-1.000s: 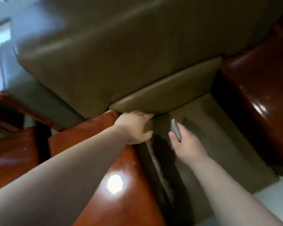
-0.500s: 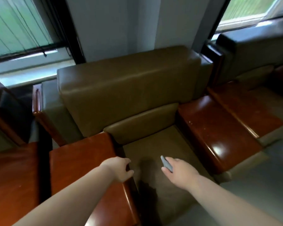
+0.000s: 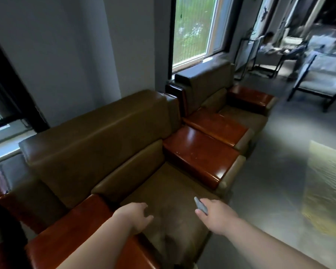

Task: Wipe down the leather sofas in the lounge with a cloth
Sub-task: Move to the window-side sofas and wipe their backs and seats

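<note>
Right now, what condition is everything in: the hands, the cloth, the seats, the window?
left hand: empty, fingers loosely curled, over the seat's left edge.
right hand: grips the cloth.
grey cloth: folded small, held off the seat.
near sofa seat: unoccupied, with dark mottled patches.
wooden armrest: glossy, bare.
far armchair: unoccupied.
window: whether open or shut, cannot tell.

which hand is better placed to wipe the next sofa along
Right, probably. The right hand already holds the grey cloth and lies on the side toward the next sofa. The left hand holds nothing, over the seat's left edge.
</note>
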Demonstrator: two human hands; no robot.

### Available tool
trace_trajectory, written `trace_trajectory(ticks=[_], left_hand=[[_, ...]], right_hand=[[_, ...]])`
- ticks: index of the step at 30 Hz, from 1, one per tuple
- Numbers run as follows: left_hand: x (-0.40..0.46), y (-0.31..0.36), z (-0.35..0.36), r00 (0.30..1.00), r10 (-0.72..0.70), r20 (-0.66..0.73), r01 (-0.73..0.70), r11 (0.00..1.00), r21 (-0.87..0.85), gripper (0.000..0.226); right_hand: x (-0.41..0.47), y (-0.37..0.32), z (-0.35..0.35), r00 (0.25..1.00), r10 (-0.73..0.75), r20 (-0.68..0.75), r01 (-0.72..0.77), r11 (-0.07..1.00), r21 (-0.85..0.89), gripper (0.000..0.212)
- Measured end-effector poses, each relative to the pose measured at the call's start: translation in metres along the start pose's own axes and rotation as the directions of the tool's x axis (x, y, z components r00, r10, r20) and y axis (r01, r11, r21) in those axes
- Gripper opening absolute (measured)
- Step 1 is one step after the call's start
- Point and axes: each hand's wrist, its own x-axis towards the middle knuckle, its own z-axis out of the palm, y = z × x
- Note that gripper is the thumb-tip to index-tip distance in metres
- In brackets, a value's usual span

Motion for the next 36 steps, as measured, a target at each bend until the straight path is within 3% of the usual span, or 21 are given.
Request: trace_trajectory(ticks=[12, 19, 24, 36], left_hand=[[0.011, 0.211, 0.003, 0.966, 0.256, -0.042, -0.244, 0.951, 0.188, 0.073], [0.039, 0.381, 0.029, 0.931, 0.363, -0.028, -0.357, 0.926, 0.121, 0.06], [0.045, 0.485, 0.046, 0.903, 0.426, 0.045, -0.426, 0.879, 0.214, 0.06], [0.128, 0.6, 0.054, 0.874, 0.467, 0.136, -0.485, 0.815, 0.317, 0.057]], right_hand=[[-0.056, 0.164, -0.066, 0.979, 0.178, -0.094, -0.174, 0.984, 0.045, 0.058], [-0.068, 0.316, -0.102, 0.975, 0.202, -0.092, -0.192, 0.976, 0.107, 0.051], [-0.078, 0.409, -0.114, 0.967, 0.252, -0.044, -0.243, 0.959, 0.147, 0.051], [-0.039, 0.525, -0.12, 0.931, 0.365, 0.003, -0.359, 0.912, 0.201, 0.048]])
